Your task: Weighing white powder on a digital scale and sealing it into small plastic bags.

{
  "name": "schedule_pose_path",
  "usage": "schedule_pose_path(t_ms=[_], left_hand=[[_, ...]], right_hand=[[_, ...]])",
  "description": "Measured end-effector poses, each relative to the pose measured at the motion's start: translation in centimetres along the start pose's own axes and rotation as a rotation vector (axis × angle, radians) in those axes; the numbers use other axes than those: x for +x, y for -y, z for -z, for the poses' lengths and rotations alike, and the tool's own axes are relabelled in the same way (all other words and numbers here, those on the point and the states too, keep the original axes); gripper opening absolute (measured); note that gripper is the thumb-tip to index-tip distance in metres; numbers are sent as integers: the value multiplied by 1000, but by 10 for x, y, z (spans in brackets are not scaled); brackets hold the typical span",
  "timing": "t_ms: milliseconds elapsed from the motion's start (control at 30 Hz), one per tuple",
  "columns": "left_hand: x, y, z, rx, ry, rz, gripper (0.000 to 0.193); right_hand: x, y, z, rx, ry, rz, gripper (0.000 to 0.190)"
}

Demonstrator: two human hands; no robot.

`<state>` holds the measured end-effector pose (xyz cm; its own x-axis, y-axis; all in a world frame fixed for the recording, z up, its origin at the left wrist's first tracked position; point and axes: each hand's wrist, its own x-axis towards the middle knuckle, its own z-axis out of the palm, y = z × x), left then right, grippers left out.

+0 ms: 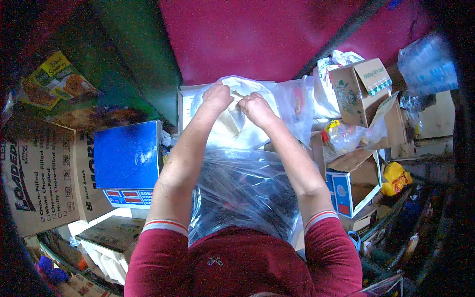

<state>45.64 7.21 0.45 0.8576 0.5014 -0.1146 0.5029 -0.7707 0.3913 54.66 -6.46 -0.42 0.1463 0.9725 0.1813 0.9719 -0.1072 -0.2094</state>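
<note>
My left hand (218, 97) grips the bunched edge of a white sack (256, 136) in front of me, its fingers curled. Close by on the right, my right hand (256, 107) is closed on the same bunched material, and only a small gap separates the two hands. The sack looks cloth-like or woven, with a creased, cream-coloured fold between the hands; what it holds is hidden. Clear plastic (246, 182) hangs or lies wrinkled between my forearms and body, over something dark. More translucent plastic bearing a red print (293, 104) spreads to the right of the sack.
At left stands a digital weighing scale with a blue platform (128, 154), beside a large printed cardboard carton (41, 178). Cardboard boxes (356, 94), an open blue-and-white box (347, 189) and a yellow packet (395, 178) crowd the right. A magenta wall (241, 41) rises beyond the sack.
</note>
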Motion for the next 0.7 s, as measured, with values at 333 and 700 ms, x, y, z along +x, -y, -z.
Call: schedule_pose_path(t_ms=[333,700], left_hand=[[-29,-22,18,120,135,-40,34],[-27,8,4,-175,-16,-19,33]], right_hand=[[-24,10,14,-130,102,38,14],[-16,23,22,-114,49,-20,18]])
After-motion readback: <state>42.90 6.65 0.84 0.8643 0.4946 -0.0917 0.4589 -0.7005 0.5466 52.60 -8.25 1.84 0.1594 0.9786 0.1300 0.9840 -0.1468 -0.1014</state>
